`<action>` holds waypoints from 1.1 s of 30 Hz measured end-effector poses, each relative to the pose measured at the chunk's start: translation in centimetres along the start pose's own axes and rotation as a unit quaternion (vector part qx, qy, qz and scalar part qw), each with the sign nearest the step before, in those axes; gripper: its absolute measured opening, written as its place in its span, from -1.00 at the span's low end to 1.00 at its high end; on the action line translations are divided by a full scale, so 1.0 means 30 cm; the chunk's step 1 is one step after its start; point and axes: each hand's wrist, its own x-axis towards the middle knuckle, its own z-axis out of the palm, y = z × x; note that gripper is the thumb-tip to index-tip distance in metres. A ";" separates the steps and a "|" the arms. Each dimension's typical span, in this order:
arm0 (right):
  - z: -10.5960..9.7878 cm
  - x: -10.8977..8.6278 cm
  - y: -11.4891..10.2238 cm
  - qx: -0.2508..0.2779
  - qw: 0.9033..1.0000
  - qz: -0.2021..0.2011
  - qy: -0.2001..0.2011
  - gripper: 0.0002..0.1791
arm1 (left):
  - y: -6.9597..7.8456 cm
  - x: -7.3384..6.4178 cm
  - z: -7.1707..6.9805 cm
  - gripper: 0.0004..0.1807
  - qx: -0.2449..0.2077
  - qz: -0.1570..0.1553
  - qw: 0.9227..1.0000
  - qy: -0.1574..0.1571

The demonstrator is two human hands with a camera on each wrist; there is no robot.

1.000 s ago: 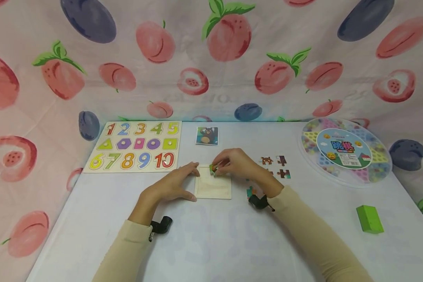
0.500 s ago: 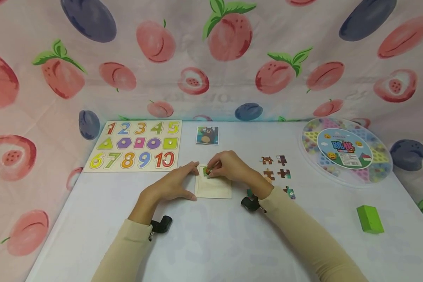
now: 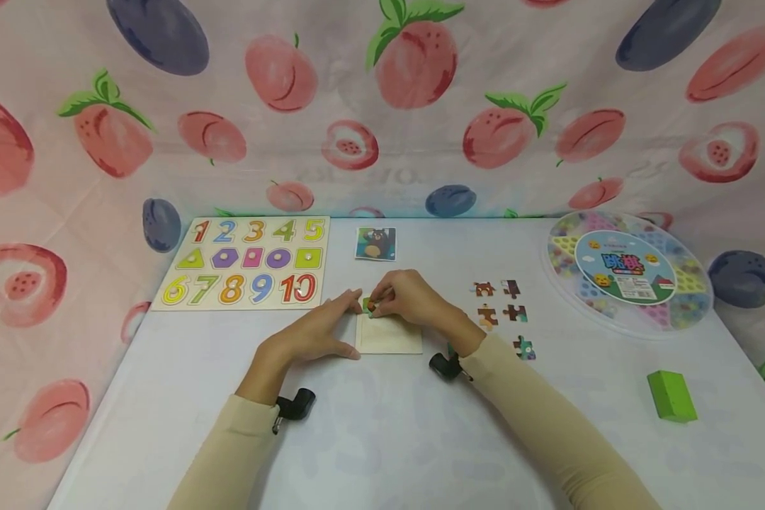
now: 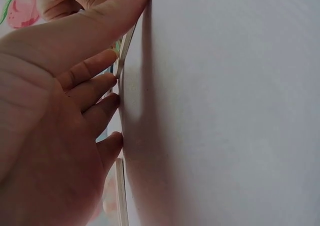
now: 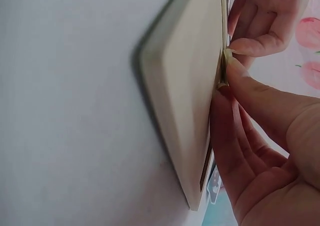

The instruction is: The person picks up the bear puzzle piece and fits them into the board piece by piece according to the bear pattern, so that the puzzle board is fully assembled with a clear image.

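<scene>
As my right hand (image 3: pixel 414 297) draws its pinched puzzle piece (image 3: pixel 367 306) toward my outspread left hand (image 3: pixel 312 331), I judge fitting into the tray (image 3: pixel 389 340) underway.

Over my feed I count two hands (image 3: pixel 411 296), two wrist cameras (image 3: pixel 299 404), one pinched jigsaw piece (image 3: pixel 366 304), at least five loose pieces (image 3: pixel 486 314), one tray (image 3: pixel 389 336), one number board (image 3: pixel 239 272), one bear card (image 3: pixel 376 244), one round box (image 3: pixel 625 265), one block (image 3: pixel 671 395).

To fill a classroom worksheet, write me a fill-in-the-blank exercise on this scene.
The puzzle piece is pinched by the person's ____ hand.
The number board shows numbers from 1 to ____.
The plain rectangular block is ____ in colour.
On the picture card is a cartoon ____.

Missing words: right; 10; green; bear.
</scene>
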 end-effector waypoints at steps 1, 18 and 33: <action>0.000 0.002 0.001 -0.005 1.000 -0.001 0.002 -0.76 | 0.000 0.004 0.001 -0.08 0.001 -0.002 1.000 -0.001; -0.008 0.035 0.013 -0.081 0.997 -0.008 0.002 -0.80 | 0.010 0.034 -0.016 0.02 0.022 0.012 1.000 -0.011; -0.029 0.027 0.019 -0.064 0.998 0.000 -0.014 -0.76 | 0.017 0.034 -0.023 -0.06 0.043 -0.007 0.998 -0.039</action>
